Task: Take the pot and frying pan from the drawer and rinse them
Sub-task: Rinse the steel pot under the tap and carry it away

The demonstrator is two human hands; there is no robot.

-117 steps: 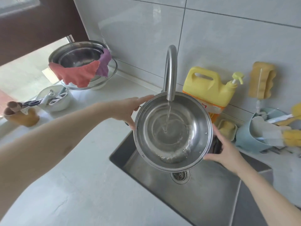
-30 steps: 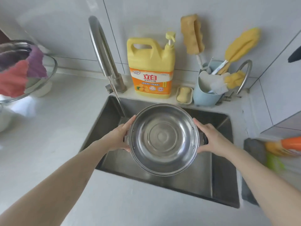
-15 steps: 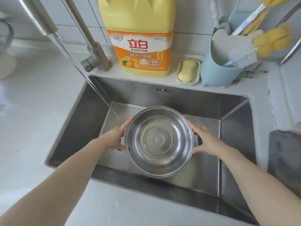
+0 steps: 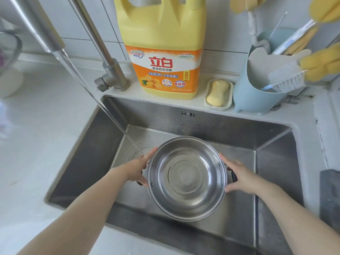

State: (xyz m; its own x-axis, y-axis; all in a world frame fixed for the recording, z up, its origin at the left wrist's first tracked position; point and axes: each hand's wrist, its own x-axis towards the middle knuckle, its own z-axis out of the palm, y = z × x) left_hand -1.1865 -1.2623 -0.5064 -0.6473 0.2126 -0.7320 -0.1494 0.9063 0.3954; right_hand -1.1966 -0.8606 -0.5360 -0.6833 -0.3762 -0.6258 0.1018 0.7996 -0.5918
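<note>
Polished, mirror-bright steel is seen on the pot [image 4: 186,178]; a duller brushed steel on the sink [image 4: 272,162]; glossy yellow plastic on the detergent jug [image 4: 161,34]; matt white on the table [image 4: 36,126].

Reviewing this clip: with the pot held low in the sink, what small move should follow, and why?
Probably set the pot down in the sink: left hand and right hand grip its side handles, and the water stream falls beside it.
</note>
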